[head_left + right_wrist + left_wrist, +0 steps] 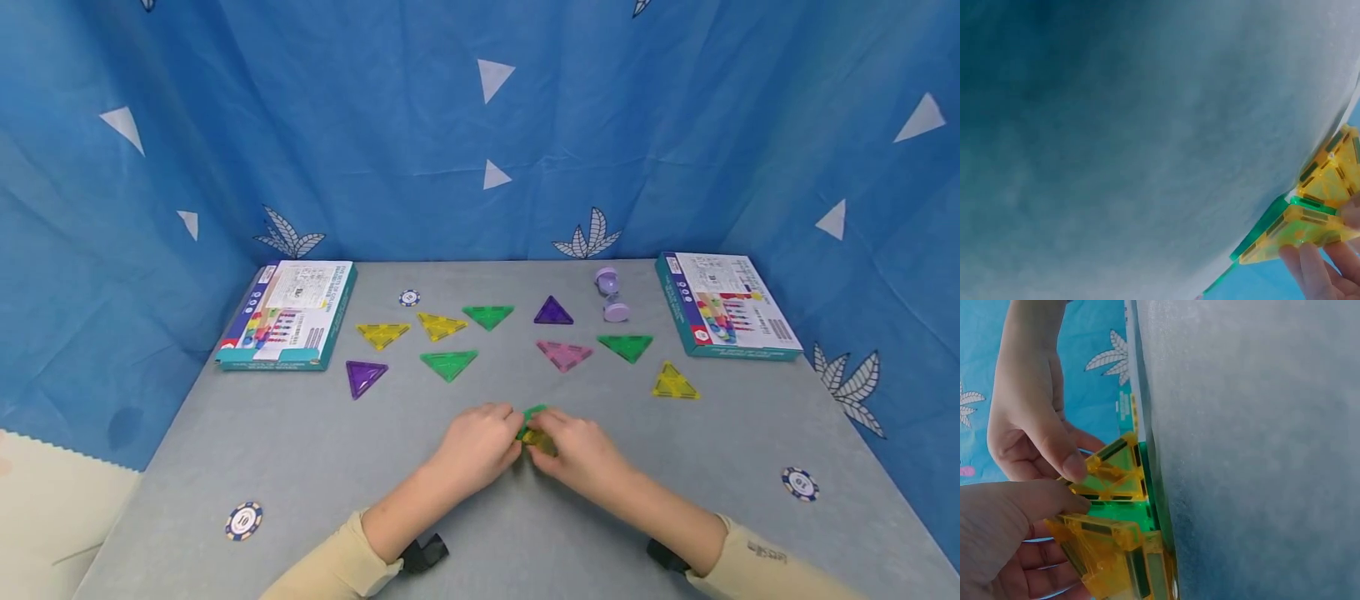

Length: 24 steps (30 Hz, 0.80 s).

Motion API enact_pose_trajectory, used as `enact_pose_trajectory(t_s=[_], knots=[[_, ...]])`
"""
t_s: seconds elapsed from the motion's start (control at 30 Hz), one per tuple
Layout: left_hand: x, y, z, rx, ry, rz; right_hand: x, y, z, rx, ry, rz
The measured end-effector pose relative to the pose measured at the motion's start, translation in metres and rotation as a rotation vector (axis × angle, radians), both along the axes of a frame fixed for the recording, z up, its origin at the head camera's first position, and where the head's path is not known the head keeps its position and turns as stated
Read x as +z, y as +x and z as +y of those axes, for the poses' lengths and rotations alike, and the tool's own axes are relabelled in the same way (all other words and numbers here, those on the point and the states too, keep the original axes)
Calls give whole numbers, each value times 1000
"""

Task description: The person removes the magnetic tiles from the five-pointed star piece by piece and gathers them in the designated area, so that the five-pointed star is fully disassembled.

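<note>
Presently, the tile cluster (543,444), made of yellow and green triangles, is at the lower centre of the head frame, between the left hand (480,442) and the right hand (581,450). In this view, its visible green part runs slantwise, from lower left to upper right.

In the left wrist view, the upper yellow tile (1124,478) has one corner pointing to the top of the frame. The right thumb presses on its left part, and the right fingers are bent behind it. Below it, the lower yellow tile (1100,553) is pinched by the left hand, with thumb above and fingers curled beneath. A green tile (1129,515) shows between these two.

In the right wrist view, the yellow tile which the right fingers support has a sharp corner pointing to the lower left; its long axis goes almost sideways, rising slightly to the right.

Beyond the hands, a pink tile (564,355) points downward on the table (300,467), while a yellow triangle (677,382) at right of centre points upward.
</note>
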State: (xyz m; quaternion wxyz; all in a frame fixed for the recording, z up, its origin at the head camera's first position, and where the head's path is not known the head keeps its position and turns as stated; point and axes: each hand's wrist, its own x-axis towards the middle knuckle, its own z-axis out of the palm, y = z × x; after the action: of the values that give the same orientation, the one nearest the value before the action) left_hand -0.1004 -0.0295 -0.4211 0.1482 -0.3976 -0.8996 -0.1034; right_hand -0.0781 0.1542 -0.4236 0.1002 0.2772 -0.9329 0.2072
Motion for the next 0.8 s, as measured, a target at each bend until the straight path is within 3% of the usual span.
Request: enact_pose_trajectory(t_s=[0.3,0.57,0.67,0.8], knots=[[-2,-3,1,-5,14,-36,8,-4,12,-126,-183,-136],[0,-2,-1,-18,39,-83,24,-24,54,-296,-249,-222],[0,-1,-2,-15,50,-94,25,-35,77,-362,-372,-360],[-1,-2,-2,-10,58,-103,19,-47,104,-400,-665,-672]])
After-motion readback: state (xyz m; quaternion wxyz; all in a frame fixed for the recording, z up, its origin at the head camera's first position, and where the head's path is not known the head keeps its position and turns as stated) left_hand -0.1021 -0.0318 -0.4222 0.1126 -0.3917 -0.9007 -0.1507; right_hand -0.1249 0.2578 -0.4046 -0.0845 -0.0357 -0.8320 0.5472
